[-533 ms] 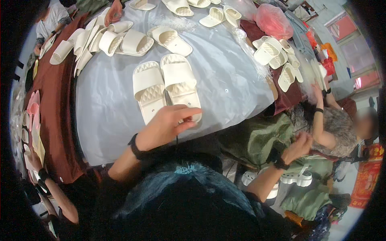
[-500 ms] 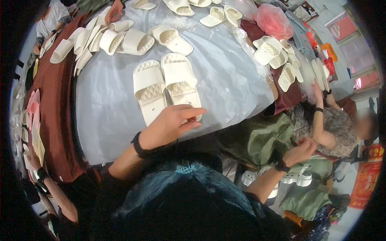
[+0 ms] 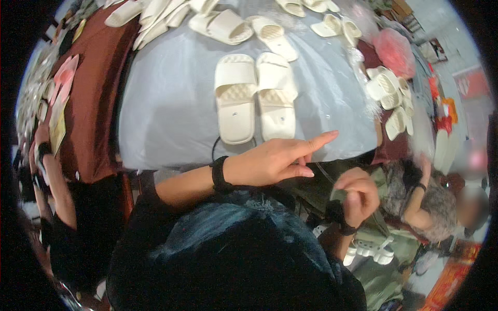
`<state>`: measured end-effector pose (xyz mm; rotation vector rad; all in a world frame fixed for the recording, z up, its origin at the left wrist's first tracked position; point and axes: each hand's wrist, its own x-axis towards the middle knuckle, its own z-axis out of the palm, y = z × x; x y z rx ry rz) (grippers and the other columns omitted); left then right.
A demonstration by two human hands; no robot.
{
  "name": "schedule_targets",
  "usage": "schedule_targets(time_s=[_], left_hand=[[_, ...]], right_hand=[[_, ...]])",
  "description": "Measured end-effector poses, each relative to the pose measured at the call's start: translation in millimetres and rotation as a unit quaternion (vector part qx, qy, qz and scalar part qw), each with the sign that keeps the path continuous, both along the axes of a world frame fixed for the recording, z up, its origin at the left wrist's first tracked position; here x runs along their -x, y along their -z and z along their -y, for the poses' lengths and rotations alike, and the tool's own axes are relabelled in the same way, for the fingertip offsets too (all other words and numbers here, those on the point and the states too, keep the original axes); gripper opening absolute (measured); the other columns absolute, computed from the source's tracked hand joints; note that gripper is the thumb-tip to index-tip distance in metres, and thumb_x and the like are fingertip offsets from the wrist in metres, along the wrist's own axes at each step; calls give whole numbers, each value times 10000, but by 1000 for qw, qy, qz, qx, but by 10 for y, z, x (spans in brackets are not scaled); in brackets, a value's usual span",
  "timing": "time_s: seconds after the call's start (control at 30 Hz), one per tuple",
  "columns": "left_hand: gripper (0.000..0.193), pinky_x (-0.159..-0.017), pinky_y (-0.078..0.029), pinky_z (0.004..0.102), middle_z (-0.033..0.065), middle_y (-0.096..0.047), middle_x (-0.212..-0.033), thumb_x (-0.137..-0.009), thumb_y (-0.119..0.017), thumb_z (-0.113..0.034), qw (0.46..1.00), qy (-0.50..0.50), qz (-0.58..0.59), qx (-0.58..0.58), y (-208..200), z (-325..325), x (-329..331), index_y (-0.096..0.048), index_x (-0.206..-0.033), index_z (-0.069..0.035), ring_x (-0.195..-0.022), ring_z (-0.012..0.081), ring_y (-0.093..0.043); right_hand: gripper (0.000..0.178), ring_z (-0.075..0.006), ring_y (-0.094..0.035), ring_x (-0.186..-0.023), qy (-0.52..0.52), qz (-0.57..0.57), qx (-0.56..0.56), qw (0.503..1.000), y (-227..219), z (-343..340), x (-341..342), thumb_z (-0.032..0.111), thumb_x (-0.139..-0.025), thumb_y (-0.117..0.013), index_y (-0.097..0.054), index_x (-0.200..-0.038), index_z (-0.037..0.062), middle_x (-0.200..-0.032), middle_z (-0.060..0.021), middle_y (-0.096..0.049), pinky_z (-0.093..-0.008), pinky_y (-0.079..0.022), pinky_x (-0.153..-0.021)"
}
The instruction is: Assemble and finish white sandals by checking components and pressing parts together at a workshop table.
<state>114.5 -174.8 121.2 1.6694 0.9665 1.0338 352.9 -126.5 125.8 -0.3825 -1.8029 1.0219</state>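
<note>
Spreading thumb and forefinger rightward, our left hand (image 3: pixel 272 161) grasps nothing; our right hand (image 3: pixel 362 194) curls, and we cannot tell whether it pinches anything. Just beyond the left hand, a left cream slipper (image 3: pixel 235 98) and right cream slipper (image 3: pixel 276 96) lie on the grey cover (image 3: pixel 166 114), apparently paired so both insoles face us. Toes point far, long axes running near to far.
</note>
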Motion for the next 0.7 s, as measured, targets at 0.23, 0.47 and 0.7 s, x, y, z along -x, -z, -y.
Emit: schedule_targets(time_s=[0.23,0.47,0.7], left_hand=[[198,-724,-499,389,149,-644,-958,-879,-642,-136,977,-163,-125,-61,371,553,515,-633,-1029,-7,-844,345,-629],[204,-694,-502,349,135,-662,-828,-940,-581,-178,975,-195,-92,61,485,671,633,-630,-965,19,-755,258,-653],[293,-670,-507,262,40,-674,-810,-1001,-516,-232,953,-125,138,237,691,549,482,-664,-977,19,-748,104,-631]], right_hand=[[100,-173,-562,-730,-123,84,164,975,309,-297,297,73,-890,-583,-575,-842,-14,-803,-107,-615,-291,-443,-673],[88,-65,-507,-704,23,263,172,949,632,-535,680,38,-902,-615,-635,-960,-26,-753,0,-588,-224,-418,-651],[93,-49,-503,-658,33,260,179,948,938,-551,1131,57,-909,-621,-648,-966,-12,-715,8,-603,-212,-415,-609]])
